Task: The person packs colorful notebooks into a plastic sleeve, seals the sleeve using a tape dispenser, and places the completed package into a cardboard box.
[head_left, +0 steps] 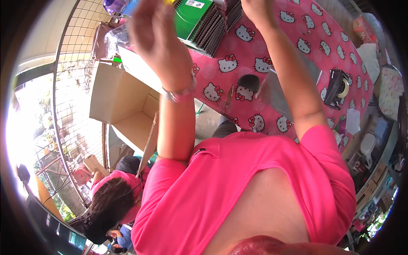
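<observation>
My left hand (159, 46) is raised at the upper left, beside a stack of green spiral notebooks (191, 19). Motion smears its fingers, so what they hold, if anything, does not show. At the top edge, my right hand (257, 12) reaches over the far part of the table, its fingers cut off by the frame. Between the two hands stands another pile of spiral-bound notebooks (229, 12). Under my right forearm lies a greyish clear plastic sheet (276, 95). A dark rounded piece (248, 83) rests on the cover nearby.
A pink patterned cloth covers the table (212, 78). To the right sits a black tape dispenser (337, 89). An open cardboard box (114, 91) stands left of the table, near crumpled clear plastic (117, 40). A person in pink (112, 197) is at the lower left.
</observation>
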A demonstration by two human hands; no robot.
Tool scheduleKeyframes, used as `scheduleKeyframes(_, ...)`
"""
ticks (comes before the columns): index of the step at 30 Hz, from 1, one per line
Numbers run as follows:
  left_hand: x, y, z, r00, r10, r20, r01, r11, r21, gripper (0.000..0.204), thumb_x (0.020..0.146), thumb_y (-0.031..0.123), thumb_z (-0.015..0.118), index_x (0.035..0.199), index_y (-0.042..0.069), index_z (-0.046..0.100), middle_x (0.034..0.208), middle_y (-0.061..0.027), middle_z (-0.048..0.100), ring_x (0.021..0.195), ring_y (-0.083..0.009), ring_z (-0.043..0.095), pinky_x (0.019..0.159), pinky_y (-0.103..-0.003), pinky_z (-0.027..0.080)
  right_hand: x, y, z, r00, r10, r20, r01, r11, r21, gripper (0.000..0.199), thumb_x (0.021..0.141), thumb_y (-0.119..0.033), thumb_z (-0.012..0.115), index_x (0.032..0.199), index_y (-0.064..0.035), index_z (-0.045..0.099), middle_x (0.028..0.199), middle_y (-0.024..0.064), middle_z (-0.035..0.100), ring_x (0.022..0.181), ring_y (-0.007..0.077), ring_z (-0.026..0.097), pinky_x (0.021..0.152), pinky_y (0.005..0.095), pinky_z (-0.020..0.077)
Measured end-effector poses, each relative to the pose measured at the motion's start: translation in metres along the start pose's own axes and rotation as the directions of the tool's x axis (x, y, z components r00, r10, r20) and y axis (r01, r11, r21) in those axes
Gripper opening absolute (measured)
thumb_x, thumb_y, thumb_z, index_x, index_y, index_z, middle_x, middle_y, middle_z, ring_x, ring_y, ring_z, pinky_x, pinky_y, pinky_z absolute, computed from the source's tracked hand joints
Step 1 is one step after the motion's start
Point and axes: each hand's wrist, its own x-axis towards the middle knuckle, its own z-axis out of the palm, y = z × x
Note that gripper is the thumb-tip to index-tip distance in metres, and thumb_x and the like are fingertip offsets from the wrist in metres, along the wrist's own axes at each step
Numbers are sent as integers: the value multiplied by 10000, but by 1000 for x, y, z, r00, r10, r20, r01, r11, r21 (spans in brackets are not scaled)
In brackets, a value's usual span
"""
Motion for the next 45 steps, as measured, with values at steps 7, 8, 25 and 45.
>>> scheduleKeyframes(7,222,-48,-21,981,183,62,-185,982,32,238,868,38,509,1088,-49,536,1001,-111,599,962,-193,581,815,-286,480,61,13,14,977,17,212,48,952,-301,237,821,-205,616,956,-10,617,881,173,669,834,307,654,715,388,523)
scheduleKeyframes(8,239,-71,-21,999,-26,19,23,992,128,213,860,69,524,1040,-30,578,977,-100,609,972,-186,583,828,-285,467,71,17,15,965,146,219,-34,894,-446,256,806,-214,616,962,-10,618,880,182,665,851,315,648,727,406,517)
scheduleKeyframes(25,266,-267,-22,666,-599,445,-218,414,884,534,664,412,758,971,-7,633,931,-197,663,887,-299,645,802,-388,489,124,47,103,858,470,208,21,371,-928,215,808,-242,580,947,-126,696,936,55,686,1054,269,573,966,625,235)
scheduleKeyframes(45,196,-163,-45,536,-765,357,814,580,23,191,885,106,555,1035,-11,545,992,-124,629,860,-239,644,761,-360,562,69,49,20,818,573,-55,-515,685,-515,628,654,-323,780,1107,51,560,973,214,592,925,290,596,818,375,495)
